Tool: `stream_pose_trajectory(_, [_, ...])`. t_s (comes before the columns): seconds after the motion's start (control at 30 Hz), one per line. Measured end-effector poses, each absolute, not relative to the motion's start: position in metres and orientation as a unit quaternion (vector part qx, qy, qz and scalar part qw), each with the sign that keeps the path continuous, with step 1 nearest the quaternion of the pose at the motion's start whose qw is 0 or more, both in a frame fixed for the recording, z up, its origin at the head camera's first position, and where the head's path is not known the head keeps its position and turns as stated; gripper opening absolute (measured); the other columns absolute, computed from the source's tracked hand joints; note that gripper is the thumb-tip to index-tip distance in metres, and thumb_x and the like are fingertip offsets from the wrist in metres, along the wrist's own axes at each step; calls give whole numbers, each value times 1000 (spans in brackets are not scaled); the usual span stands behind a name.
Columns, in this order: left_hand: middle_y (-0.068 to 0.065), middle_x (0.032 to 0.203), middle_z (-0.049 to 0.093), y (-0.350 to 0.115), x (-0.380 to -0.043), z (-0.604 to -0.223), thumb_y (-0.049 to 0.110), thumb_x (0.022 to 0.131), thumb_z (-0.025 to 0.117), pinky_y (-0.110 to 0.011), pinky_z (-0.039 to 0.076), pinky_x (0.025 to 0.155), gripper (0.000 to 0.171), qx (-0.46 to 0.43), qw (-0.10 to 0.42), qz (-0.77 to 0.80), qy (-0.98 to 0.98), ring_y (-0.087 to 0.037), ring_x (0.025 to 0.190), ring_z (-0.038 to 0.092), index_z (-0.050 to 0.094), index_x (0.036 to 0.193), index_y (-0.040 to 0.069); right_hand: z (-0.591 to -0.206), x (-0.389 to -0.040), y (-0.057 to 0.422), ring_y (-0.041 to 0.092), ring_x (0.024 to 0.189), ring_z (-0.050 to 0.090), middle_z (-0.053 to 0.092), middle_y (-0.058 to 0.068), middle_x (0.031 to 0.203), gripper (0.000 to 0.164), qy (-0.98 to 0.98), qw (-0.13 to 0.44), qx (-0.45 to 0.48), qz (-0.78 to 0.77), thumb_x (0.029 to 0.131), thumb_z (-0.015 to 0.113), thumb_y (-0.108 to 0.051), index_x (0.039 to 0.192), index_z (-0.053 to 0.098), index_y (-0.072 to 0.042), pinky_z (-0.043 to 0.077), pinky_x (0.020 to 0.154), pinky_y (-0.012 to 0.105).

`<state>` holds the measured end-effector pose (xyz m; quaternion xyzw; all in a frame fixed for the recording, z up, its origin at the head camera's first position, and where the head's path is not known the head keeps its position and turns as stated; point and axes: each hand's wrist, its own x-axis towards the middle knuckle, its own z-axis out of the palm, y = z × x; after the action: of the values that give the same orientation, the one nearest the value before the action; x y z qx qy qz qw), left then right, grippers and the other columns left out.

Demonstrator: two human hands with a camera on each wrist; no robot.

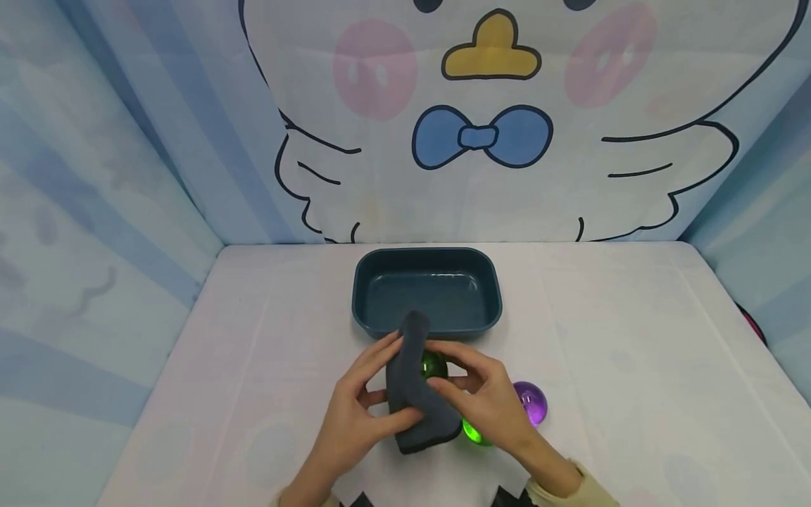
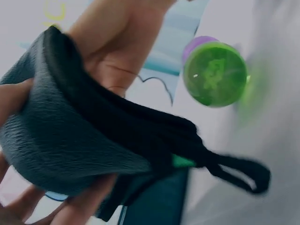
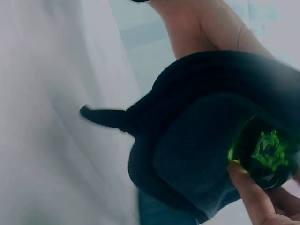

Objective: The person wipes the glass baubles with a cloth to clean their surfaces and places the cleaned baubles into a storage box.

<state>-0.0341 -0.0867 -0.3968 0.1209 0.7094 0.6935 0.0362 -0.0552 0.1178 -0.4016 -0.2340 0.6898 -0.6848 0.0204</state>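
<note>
A dark grey-blue cloth (image 1: 412,391) with black edging stands folded between the two hands; its black hanging loop (image 2: 243,173) shows in the left wrist view. My left hand (image 1: 355,417) grips the cloth from the left, fingers behind and thumb on the near part. On the other side, my right hand (image 1: 488,398) holds a clear green ball (image 1: 434,365) against the cloth's inner face. Inside that ball a small figure shows in the right wrist view (image 3: 269,152). A second green ball (image 1: 474,434) lies on the table, partly covered by the right hand.
Just beyond the hands stands a dark teal rectangular tub (image 1: 495,296). A clear purple ball (image 1: 532,403) rests right of the right hand, beside the second green ball. The white-covered table (image 1: 633,366) ends at a printed cloth backdrop (image 1: 481,204), with cloth walls on both sides.
</note>
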Motion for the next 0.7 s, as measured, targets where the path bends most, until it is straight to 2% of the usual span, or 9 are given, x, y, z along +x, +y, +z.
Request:
stream_pose_trajectory(0.13, [-3, 144, 51, -81, -33, -400, 8, 76, 86, -33, 62, 78, 72, 122, -25, 679, 724, -26, 128, 52, 56, 140, 25, -400, -55, 119, 12, 129, 53, 54, 18, 139, 37, 695, 51, -235, -678, 101, 52, -3, 138, 53, -2, 52, 99, 27])
stream_pose_trajectory(0.3, [-4, 140, 55, -76, -31, -400, 7, 75, 85, -33, 62, 75, 71, 124, -70, 654, 743, -23, 124, 55, 57, 138, 26, -400, -56, 121, 15, 133, 49, 47, 20, 140, 40, 685, 52, -258, -679, 100, 49, 3, 140, 49, 1, 43, 110, 25])
stream_pose_trajectory(0.4, [-4, 142, 53, -76, -29, -397, 5, 74, 85, -32, 62, 76, 73, 132, -77, 632, 760, -24, 126, 54, 56, 138, 28, -397, -56, 122, 15, 134, 50, 44, 20, 144, 42, 670, 90, -239, -697, 101, 51, -1, 143, 45, -1, 45, 107, 25])
stream_pose_trajectory(0.53, [-3, 146, 49, -79, -27, -393, 12, 78, 85, -31, 61, 79, 71, 165, -69, 606, 775, -26, 127, 55, 54, 140, 27, -393, -53, 125, 15, 133, 51, 42, 19, 147, 42, 656, 139, -194, -716, 101, 54, -7, 142, 44, -3, 50, 102, 28])
stream_pose_trajectory(0.7, [-3, 147, 47, -81, -28, -392, 17, 77, 86, -30, 61, 81, 73, 178, -46, 613, 769, -27, 128, 54, 53, 142, 26, -389, -49, 124, 17, 128, 55, 46, 17, 143, 42, 649, 150, -143, -732, 99, 60, -8, 138, 48, -4, 53, 98, 29])
